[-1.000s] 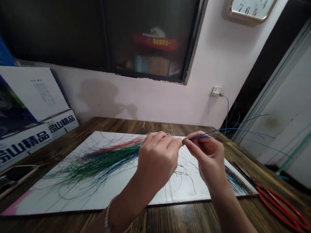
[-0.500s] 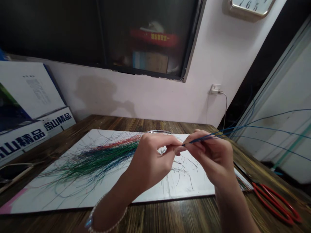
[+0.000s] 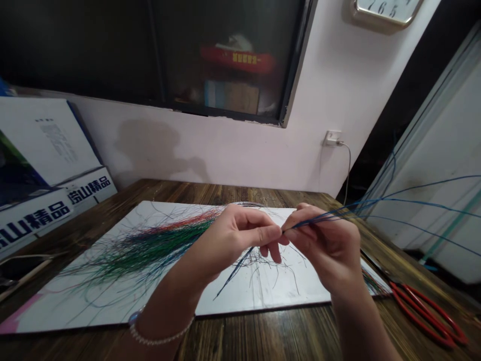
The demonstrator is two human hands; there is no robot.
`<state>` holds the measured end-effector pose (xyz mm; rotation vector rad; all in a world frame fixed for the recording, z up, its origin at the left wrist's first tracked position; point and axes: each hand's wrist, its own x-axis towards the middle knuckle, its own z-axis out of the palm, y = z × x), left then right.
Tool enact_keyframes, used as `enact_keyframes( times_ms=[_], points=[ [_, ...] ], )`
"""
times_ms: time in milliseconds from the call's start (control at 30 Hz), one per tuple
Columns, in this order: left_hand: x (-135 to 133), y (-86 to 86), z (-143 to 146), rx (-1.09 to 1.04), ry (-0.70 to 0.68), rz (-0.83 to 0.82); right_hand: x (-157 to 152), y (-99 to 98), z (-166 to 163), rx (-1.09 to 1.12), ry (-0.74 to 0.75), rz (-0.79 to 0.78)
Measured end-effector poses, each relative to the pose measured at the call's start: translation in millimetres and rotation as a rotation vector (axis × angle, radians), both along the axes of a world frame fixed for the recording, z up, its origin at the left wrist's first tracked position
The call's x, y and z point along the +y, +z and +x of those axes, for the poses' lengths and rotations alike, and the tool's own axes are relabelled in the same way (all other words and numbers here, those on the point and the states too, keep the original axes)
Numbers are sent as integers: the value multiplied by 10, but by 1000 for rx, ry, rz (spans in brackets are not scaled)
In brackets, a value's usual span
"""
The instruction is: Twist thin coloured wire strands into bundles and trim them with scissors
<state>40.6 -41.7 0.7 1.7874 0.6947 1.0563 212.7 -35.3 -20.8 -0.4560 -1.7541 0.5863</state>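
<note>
A thin bundle of blue wires (image 3: 330, 213) runs between my two hands above a white board. My left hand (image 3: 244, 235) pinches it between thumb and forefinger, and the bundle's short end slants down to the left below the palm. Close beside it, my right hand (image 3: 323, 240) grips the same bundle, fingertips nearly touching the left thumb. From the right hand the long loose strands fan out to the right edge of the view. Under the hands lie dark wire offcuts (image 3: 276, 265).
A heap of green, red and blue wires (image 3: 150, 248) covers the left of the white board (image 3: 263, 296). Red-handled scissors (image 3: 428, 313) rest on the wooden table (image 3: 233, 333) at right. Printed boxes (image 3: 56, 215) stand at left. A wall socket (image 3: 332, 138) holds a plugged cable.
My left hand has turned and its fingers have shifted on the bundle, so the short end now shows hanging below it. My right hand has stayed nearly in place.
</note>
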Motion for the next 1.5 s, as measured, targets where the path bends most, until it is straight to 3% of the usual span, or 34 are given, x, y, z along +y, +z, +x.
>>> enact_keyframes(
  times_ms=[233, 333, 467, 667, 767, 933, 1033, 1167, 1500],
  points=[
    [29, -40, -7, -95, -103, -189, -31, 8, -11, -4, 2, 13],
    [13, -45, 12, -129, -150, -263, -20, -3, -3, 19, 28, 86],
    [-17, -44, 51, -119, -184, -286, 10, -18, -5, 46, 67, 207],
    [-41, -16, 122, -143, -246, -352, 16, -21, 20, 89, 78, 269],
    [-68, 6, 98, -64, -119, -165, -2, -7, 29, 81, 12, 174],
    [-186, 37, 66, 142, 489, 424, 12, -2, -31, 127, -162, 53],
    [-239, 20, 123, 232, 690, 796, 47, -26, -56, 190, -156, -11],
    [-221, -37, 194, 399, 818, 1053, 66, -58, -55, 220, -133, 11],
    [-208, -71, 210, 449, 857, 1178, 37, -69, -72, 210, -130, 23]
  ],
)
